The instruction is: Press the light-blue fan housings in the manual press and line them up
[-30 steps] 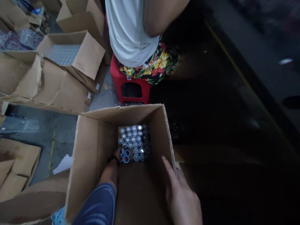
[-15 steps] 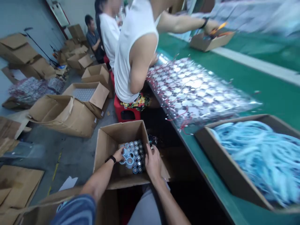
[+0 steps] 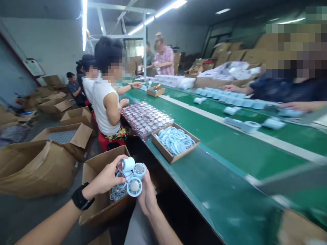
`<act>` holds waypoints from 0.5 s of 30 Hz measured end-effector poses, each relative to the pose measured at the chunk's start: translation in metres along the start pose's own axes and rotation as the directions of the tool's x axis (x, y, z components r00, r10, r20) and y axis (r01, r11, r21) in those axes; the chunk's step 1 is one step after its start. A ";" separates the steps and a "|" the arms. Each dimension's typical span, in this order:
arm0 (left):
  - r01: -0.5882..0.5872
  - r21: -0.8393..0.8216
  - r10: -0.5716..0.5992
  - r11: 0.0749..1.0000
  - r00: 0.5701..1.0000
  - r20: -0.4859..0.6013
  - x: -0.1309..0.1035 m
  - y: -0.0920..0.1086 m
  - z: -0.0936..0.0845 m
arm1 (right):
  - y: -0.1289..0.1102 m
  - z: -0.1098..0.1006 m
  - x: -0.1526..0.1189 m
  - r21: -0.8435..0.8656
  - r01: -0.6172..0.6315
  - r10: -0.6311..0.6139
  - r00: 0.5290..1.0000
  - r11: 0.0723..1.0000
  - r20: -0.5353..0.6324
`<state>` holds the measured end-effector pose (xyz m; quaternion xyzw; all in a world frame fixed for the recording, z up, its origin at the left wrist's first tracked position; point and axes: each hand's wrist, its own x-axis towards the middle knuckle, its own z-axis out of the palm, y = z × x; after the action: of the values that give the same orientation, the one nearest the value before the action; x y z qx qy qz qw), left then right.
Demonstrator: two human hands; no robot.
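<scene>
Several light-blue cylindrical parts (image 3: 134, 186) with round metallic ends and thin red wires are held together between my hands. My left hand (image 3: 108, 177), with a black watch on its wrist, grips them from the left, fingers around the upper one. On the right side, my right hand (image 3: 148, 194) is wrapped against the same parts. They are above an open cardboard box (image 3: 94, 166), where more round blue parts (image 3: 117, 195) lie, partly hidden by my left hand.
A green table (image 3: 201, 180) runs along the right, bearing a carton of blue rings (image 3: 176, 139) and a sheet of round parts (image 3: 145, 117). People sit along both sides. Large cartons (image 3: 35, 170) stand at left.
My view has tilted up and right. The left hand has lifted several blue parts out of the box, and my right hand has left the box's edge and now holds them too.
</scene>
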<state>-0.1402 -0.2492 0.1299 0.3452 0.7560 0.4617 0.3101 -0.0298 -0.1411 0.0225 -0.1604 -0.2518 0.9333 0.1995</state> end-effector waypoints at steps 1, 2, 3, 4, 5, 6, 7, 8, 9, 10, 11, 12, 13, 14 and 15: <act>-0.042 0.029 0.041 0.999 0.999 0.023 0.003 0.018 0.017 | -0.019 -0.003 -0.012 -0.035 0.084 -0.086 0.995 0.996 -0.047; -0.094 0.062 0.091 0.994 0.995 0.050 0.008 0.036 0.035 | -0.038 -0.009 -0.022 -0.088 0.167 -0.176 0.979 0.982 -0.099; -0.158 0.099 0.150 0.982 0.985 0.079 0.015 0.053 0.055 | -0.058 -0.017 -0.032 -0.152 0.250 -0.273 0.950 0.956 -0.150; -0.228 0.141 0.213 0.963 0.970 0.113 0.024 0.069 0.074 | -0.078 -0.028 -0.039 -0.235 0.326 -0.373 0.907 0.916 -0.195; -0.290 0.188 0.264 0.938 0.953 0.152 0.034 0.084 0.095 | -0.099 -0.040 -0.045 -0.328 0.383 -0.466 0.854 0.864 -0.231; -0.321 0.246 0.277 0.914 0.940 0.199 0.045 0.098 0.115 | -0.119 -0.054 -0.048 -0.417 0.417 -0.544 0.800 0.807 -0.254; -0.319 0.311 0.249 0.895 0.937 0.245 0.057 0.111 0.135 | -0.139 -0.069 -0.048 -0.499 0.427 -0.603 0.752 0.754 -0.268; -0.293 0.378 0.192 0.878 0.940 0.282 0.070 0.122 0.155 | -0.157 -0.083 -0.046 -0.565 0.418 -0.641 0.715 0.711 -0.278; -0.252 0.440 0.118 0.862 0.944 0.308 0.084 0.131 0.173 | -0.175 -0.097 -0.041 -0.615 0.396 -0.661 0.693 0.682 -0.287; -0.209 0.494 0.045 0.844 0.945 0.323 0.096 0.139 0.190 | -0.192 -0.109 -0.035 -0.650 0.371 -0.671 0.680 0.663 -0.296; -0.176 0.535 -0.010 0.826 0.945 0.327 0.108 0.144 0.205 | -0.206 -0.119 -0.028 -0.679 0.342 -0.673 0.674 0.650 -0.305; -0.158 0.563 -0.044 0.811 0.943 0.329 0.118 0.149 0.217 | -0.219 -0.128 -0.020 -0.712 0.303 -0.673 0.670 0.633 -0.312; -0.151 0.583 -0.063 0.798 0.942 0.330 0.126 0.152 0.227 | -0.231 -0.135 -0.013 -0.747 0.259 -0.671 0.671 0.612 -0.317; -0.146 0.604 -0.081 0.783 0.940 0.332 0.133 0.154 0.235 | -0.240 -0.140 -0.005 -0.781 0.212 -0.667 0.674 0.587 -0.318; -0.144 0.621 -0.093 0.771 0.938 0.333 0.138 0.155 0.240 | -0.248 -0.145 0.001 -0.815 0.166 -0.664 0.678 0.556 -0.316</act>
<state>0.0066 0.0305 0.1589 0.5152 0.7961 0.1148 0.2960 0.0996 0.1151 0.0356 -0.4405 -0.5574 0.5690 0.4142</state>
